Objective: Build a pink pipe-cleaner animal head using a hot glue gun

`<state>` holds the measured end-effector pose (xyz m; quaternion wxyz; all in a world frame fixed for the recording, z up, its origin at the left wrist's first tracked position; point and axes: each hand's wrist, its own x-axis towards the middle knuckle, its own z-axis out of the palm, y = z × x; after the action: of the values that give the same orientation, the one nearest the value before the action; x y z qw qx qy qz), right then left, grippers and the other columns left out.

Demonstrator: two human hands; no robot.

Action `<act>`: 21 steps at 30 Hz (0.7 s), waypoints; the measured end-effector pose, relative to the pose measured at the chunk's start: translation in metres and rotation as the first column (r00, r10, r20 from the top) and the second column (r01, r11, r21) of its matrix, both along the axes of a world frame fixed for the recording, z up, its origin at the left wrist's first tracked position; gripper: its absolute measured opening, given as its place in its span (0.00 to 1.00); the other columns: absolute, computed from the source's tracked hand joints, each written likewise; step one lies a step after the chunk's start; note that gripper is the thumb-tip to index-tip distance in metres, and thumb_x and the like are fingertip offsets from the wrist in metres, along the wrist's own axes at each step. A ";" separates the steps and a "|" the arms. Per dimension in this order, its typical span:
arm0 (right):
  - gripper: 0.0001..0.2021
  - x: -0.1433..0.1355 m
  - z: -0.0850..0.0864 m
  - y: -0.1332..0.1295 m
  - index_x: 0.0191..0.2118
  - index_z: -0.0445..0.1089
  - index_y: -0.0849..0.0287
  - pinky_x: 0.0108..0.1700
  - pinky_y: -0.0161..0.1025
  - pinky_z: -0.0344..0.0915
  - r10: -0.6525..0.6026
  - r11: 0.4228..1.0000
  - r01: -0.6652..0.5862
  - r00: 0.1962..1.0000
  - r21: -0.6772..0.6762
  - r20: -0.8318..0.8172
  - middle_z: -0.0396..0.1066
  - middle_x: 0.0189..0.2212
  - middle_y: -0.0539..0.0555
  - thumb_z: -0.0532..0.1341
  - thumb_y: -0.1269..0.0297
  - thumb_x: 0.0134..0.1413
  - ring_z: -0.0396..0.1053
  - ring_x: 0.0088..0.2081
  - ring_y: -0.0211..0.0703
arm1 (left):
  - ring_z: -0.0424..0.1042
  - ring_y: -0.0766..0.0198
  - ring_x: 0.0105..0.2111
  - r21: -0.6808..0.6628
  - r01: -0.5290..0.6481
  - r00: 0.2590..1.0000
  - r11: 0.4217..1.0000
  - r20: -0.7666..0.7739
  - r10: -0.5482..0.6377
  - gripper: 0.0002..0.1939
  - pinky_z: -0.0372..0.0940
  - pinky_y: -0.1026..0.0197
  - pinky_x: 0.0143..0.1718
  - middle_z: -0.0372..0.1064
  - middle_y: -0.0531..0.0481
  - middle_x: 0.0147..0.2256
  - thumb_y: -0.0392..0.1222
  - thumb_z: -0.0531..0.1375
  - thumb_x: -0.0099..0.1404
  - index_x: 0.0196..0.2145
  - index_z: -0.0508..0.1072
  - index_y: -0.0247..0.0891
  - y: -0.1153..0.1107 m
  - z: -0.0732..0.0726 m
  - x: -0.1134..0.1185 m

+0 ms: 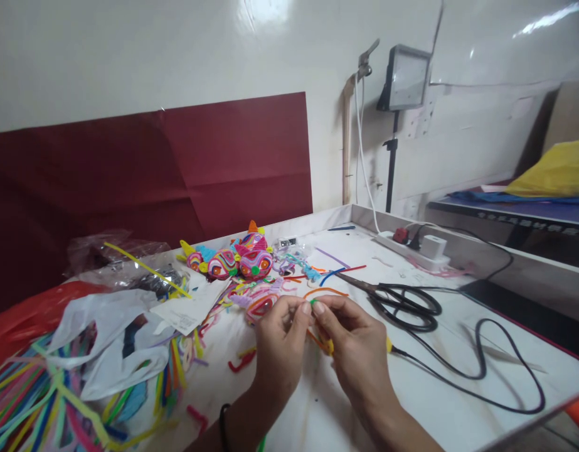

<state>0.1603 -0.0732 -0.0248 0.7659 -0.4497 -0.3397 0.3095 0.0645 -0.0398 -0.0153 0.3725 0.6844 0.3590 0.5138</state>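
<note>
The left hand and right hand narrowly pinch a green piece above the table, apparently for fine control, with scissors beyond the right hand, ornaments toward the far edge, and moving room between right forearm and cable.

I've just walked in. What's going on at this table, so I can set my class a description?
A person's left hand and right hand meet over the table, a small green piece between their fingertips. Scissors lie to the right, colourful figures beyond the hands, bright stems heaped at left.
</note>
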 end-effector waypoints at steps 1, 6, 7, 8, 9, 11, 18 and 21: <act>0.15 -0.001 -0.001 0.000 0.29 0.75 0.60 0.16 0.32 0.55 0.013 1.000 -0.013 0.999 -0.018 -0.030 0.67 0.17 0.48 0.70 0.52 0.43 0.59 0.17 0.35 | 0.68 0.66 0.23 -0.005 0.005 1.000 1.000 0.004 -0.005 0.10 0.60 0.66 0.23 0.69 0.53 0.23 0.46 0.56 0.64 0.29 0.70 0.38 0.000 -0.001 0.000; 0.15 0.008 -0.004 0.000 0.31 0.73 0.59 0.16 0.33 0.55 0.089 0.996 -0.087 0.993 -0.038 0.078 0.65 0.17 0.47 0.67 0.50 0.47 0.58 0.17 0.36 | 0.70 0.63 0.25 0.099 -0.024 0.994 0.995 -0.104 0.034 0.09 0.64 0.63 0.27 0.71 0.51 0.24 0.42 0.55 0.64 0.29 0.70 0.38 0.003 0.004 -0.004; 0.14 0.013 -0.003 -0.002 0.30 0.73 0.59 0.18 0.34 0.57 0.113 0.994 -0.110 0.979 -0.031 0.168 0.67 0.18 0.48 0.66 0.51 0.50 0.61 0.19 0.37 | 0.71 0.63 0.26 0.152 -0.037 0.987 0.988 -0.151 0.061 0.08 0.64 0.63 0.28 0.71 0.51 0.25 0.40 0.55 0.64 0.29 0.71 0.37 0.003 0.006 -0.005; 0.13 0.019 -0.002 -0.004 0.30 0.73 0.59 0.21 0.34 0.60 0.134 0.991 -0.131 0.951 -0.030 0.278 0.68 0.20 0.49 0.64 0.53 0.52 0.63 0.20 0.38 | 0.71 0.62 0.27 0.208 -0.038 0.976 0.977 -0.204 0.082 0.07 0.63 0.63 0.28 0.72 0.51 0.25 0.39 0.55 0.63 0.29 0.71 0.37 0.003 0.009 -0.006; 0.12 0.025 0.000 -0.006 0.29 0.72 0.59 0.24 0.35 0.62 0.147 0.989 -0.144 0.905 -0.039 0.400 0.70 0.21 0.50 0.62 0.55 0.54 0.65 0.22 0.38 | 0.72 0.62 0.28 0.262 -0.026 0.961 0.965 -0.258 0.096 0.07 0.63 0.63 0.29 0.72 0.51 0.25 0.37 0.55 0.63 0.29 0.71 0.37 0.003 0.011 -0.008; 0.11 0.037 0.004 -0.011 0.28 0.72 0.58 0.27 0.35 0.62 0.144 0.989 -0.137 0.760 -0.062 0.634 0.71 0.23 0.51 0.59 0.59 0.58 0.67 0.25 0.39 | 0.72 0.63 0.28 0.351 0.035 0.932 0.936 -0.349 0.096 0.08 0.62 0.63 0.30 0.72 0.51 0.25 0.34 0.55 0.63 0.29 0.72 0.37 0.002 0.013 -0.009; 0.11 0.053 0.008 -0.021 0.31 0.71 0.60 0.28 0.35 0.60 -0.037 0.995 -0.076 0.341 0.067 0.939 0.70 0.23 0.51 0.53 0.70 0.62 0.68 0.25 0.39 | 0.72 0.64 0.28 0.465 0.161 0.896 0.871 -0.439 0.069 0.10 0.62 0.65 0.30 0.72 0.50 0.26 0.30 0.53 0.63 0.28 0.72 0.36 -0.001 0.011 -0.008; 0.11 0.051 0.006 -0.021 0.29 0.71 0.60 0.26 0.33 0.60 -0.061 0.995 -0.047 0.416 0.089 0.907 0.70 0.22 0.50 0.54 0.70 0.61 0.67 0.23 0.37 | 0.71 0.65 0.26 0.388 0.151 0.907 0.909 -0.420 0.028 0.08 0.61 0.65 0.29 0.72 0.51 0.25 0.32 0.55 0.63 0.29 0.72 0.36 0.002 0.010 -0.007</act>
<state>0.2113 -0.0943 -0.0190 0.4837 -0.5081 -0.7127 -0.0032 0.0570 -0.0378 -0.0049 0.1509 0.8522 0.2914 0.4075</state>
